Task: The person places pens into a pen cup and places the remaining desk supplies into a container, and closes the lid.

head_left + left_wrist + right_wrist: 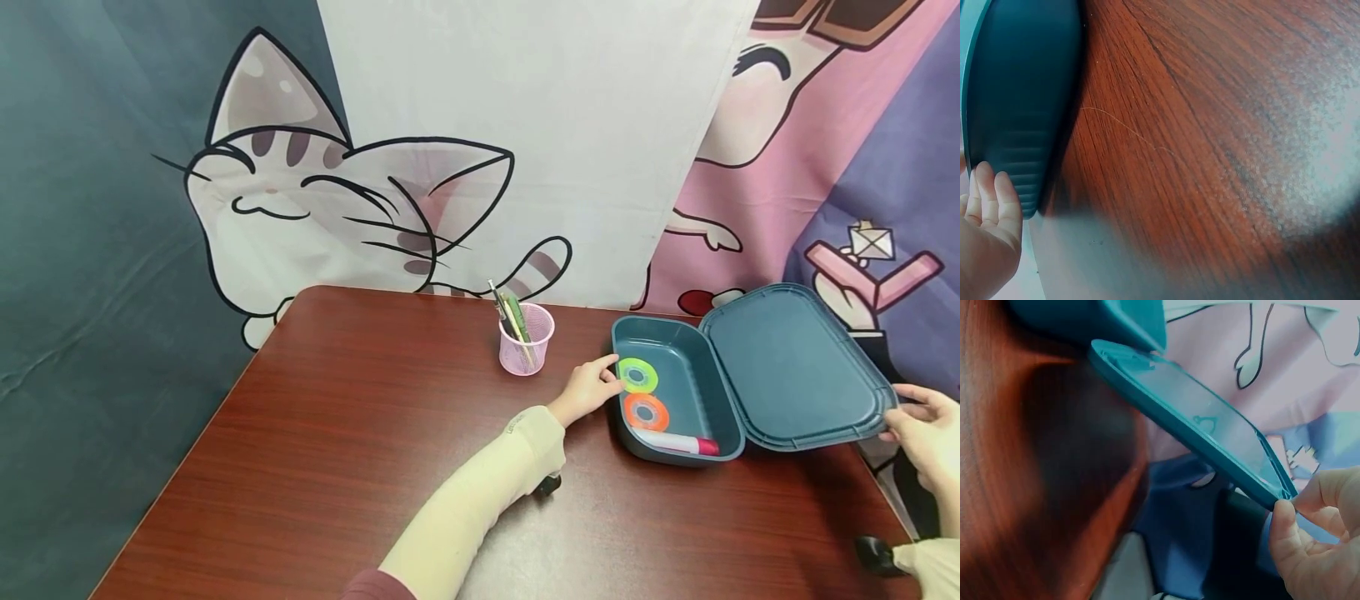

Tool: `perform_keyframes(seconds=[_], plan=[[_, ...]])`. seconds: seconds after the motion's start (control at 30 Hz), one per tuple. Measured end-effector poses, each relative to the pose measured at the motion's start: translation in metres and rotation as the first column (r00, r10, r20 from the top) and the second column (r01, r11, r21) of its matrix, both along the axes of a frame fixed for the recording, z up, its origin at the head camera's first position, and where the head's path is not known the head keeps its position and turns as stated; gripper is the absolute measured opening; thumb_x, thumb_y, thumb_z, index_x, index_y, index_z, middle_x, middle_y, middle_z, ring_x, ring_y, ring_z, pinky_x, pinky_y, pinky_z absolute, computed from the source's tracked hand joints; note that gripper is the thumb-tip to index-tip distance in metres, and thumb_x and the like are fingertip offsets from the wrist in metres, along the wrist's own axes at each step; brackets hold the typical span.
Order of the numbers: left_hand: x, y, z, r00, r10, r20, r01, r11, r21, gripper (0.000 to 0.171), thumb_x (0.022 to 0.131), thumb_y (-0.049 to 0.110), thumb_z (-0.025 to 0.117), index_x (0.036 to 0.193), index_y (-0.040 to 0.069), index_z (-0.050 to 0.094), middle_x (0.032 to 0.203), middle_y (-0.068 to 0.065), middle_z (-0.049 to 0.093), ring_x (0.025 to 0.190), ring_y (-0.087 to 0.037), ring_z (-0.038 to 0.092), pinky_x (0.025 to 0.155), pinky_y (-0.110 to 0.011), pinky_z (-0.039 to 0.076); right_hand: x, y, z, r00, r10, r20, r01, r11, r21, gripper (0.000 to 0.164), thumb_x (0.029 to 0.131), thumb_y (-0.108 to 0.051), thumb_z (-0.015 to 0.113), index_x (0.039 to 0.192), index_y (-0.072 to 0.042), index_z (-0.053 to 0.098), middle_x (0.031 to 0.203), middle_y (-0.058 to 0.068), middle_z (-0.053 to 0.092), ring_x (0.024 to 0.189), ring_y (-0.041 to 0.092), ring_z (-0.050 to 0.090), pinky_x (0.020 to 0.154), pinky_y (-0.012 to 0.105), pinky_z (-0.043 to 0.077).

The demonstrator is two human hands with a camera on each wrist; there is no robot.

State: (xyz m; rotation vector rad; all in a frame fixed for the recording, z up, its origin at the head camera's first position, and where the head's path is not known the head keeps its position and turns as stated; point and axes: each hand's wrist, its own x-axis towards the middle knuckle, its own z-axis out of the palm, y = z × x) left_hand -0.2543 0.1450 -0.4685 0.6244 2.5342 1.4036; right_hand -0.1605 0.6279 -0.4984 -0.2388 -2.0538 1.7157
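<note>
A dark teal plastic box [697,375] stands on the table with its hinged lid [798,367] swung out to the right. My left hand [588,390] touches the box's left rim, its fingers fairly straight against the side wall in the left wrist view. At the lid's outer corner, my right hand [1319,534] pinches the edge between thumb and fingers. The lid slants upward, clear of the table in the right wrist view. Inside the box lie a yellow-green ring [637,376], an orange ring [646,412] and a white marker with a pinkish-red end [675,442].
A pink mesh cup [527,342] with several pens stands left of the box, near the table's back edge. The brown wooden table [360,400] ends at the right, below the lid. A printed cloth [525,100] hangs behind it.
</note>
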Motion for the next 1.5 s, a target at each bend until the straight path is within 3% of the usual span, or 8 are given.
perform_keyframes(seconds=[0.2, 0.33, 0.5, 0.63, 0.67, 0.73, 0.87, 1.5], plan=[[0.0, 0.0, 0.0, 1.0, 0.001, 0.015, -0.001, 1.0, 0.012, 0.05, 0.079, 0.019, 0.062, 0.127, 0.009, 0.048, 0.072, 0.005, 0.063, 0.06, 0.0, 0.047, 0.061, -0.013, 0.036, -0.004, -0.014, 0.014, 0.997, -0.068, -0.021, 0.07, 0.99, 0.126, 0.049, 0.073, 0.017, 0.044, 0.108, -0.015, 0.057, 0.063, -0.014, 0.059, 0.038, 0.004, 0.054, 0.031, 0.022, 0.041], [0.0, 0.001, 0.0, 1.0, -0.001, -0.012, 0.001, 1.0, -0.003, 0.05, 0.079, 0.018, 0.062, 0.126, 0.009, 0.048, 0.072, 0.005, 0.064, 0.059, 0.001, 0.045, 0.061, -0.012, 0.035, -0.008, -0.017, 0.016, 0.988, -0.155, 0.017, 0.141, 0.931, 0.336, 0.052, 0.075, 0.01, 0.049, 0.117, -0.02, 0.054, 0.073, -0.013, 0.05, 0.039, 0.0, 0.051, 0.033, 0.022, 0.042], [0.0, 0.001, 0.0, 1.0, -0.003, -0.019, 0.003, 1.0, -0.009, 0.05, 0.079, 0.016, 0.062, 0.126, 0.008, 0.048, 0.071, 0.005, 0.064, 0.058, 0.001, 0.044, 0.06, -0.011, 0.034, 0.011, -0.088, 0.07, 0.978, -0.206, 0.045, 0.163, 0.874, 0.458, 0.051, 0.074, 0.007, 0.049, 0.121, -0.013, 0.053, 0.075, -0.017, 0.044, 0.047, -0.011, 0.046, 0.035, 0.017, 0.041], [0.0, 0.001, 0.0, 1.0, 0.001, -0.013, -0.001, 1.0, -0.003, 0.05, 0.079, 0.016, 0.062, 0.126, 0.008, 0.048, 0.071, 0.005, 0.064, 0.059, 0.001, 0.044, 0.06, -0.012, 0.035, 0.033, -0.172, 0.135, 0.972, -0.228, 0.063, 0.142, 0.774, 0.618, 0.043, 0.071, 0.003, 0.048, 0.114, 0.009, 0.051, 0.065, -0.034, 0.035, 0.052, -0.017, 0.036, 0.04, 0.009, 0.034], [0.0, 0.001, 0.001, 1.0, 0.001, -0.012, -0.001, 1.0, -0.003, 0.05, 0.079, 0.016, 0.062, 0.126, 0.008, 0.048, 0.072, 0.004, 0.064, 0.059, 0.0, 0.044, 0.061, -0.012, 0.034, 0.037, -0.187, 0.147, 0.968, -0.241, 0.071, 0.131, 0.724, 0.677, 0.043, 0.072, 0.001, 0.048, 0.113, 0.011, 0.049, 0.066, -0.037, 0.031, 0.054, -0.019, 0.032, 0.041, 0.009, 0.032], [0.0, 0.0, 0.001, 1.0, 0.003, -0.011, -0.003, 1.0, -0.003, 0.05, 0.079, 0.017, 0.062, 0.126, 0.009, 0.048, 0.072, 0.004, 0.064, 0.059, 0.0, 0.045, 0.06, -0.012, 0.035, 0.041, -0.207, 0.161, 0.96, -0.274, 0.061, 0.136, 0.646, 0.751, 0.04, 0.071, -0.003, 0.049, 0.11, 0.009, 0.053, 0.066, -0.04, 0.025, 0.056, -0.02, 0.027, 0.044, 0.01, 0.028], [0.001, 0.0, 0.001, 1.0, 0.007, 0.0, -0.007, 1.0, -0.004, 0.05, 0.079, 0.017, 0.062, 0.126, 0.009, 0.048, 0.072, 0.005, 0.063, 0.06, 0.0, 0.045, 0.059, -0.012, 0.035, 0.043, -0.222, 0.17, 0.959, -0.283, 0.012, 0.164, 0.587, 0.793, 0.036, 0.071, -0.005, 0.047, 0.103, 0.005, 0.058, 0.064, -0.041, 0.025, 0.056, -0.02, 0.026, 0.053, 0.014, 0.027], [0.0, 0.002, -0.002, 1.0, 0.019, -0.009, -0.019, 1.0, 0.003, 0.05, 0.078, 0.017, 0.063, 0.126, 0.009, 0.049, 0.071, 0.005, 0.063, 0.059, 0.001, 0.045, 0.058, -0.011, 0.035, 0.041, -0.254, 0.17, 0.966, -0.165, -0.201, 0.26, 0.598, 0.758, 0.029, 0.067, -0.003, 0.052, 0.093, 0.002, 0.064, 0.069, -0.04, 0.033, 0.058, -0.025, 0.03, 0.061, -0.001, 0.022]])
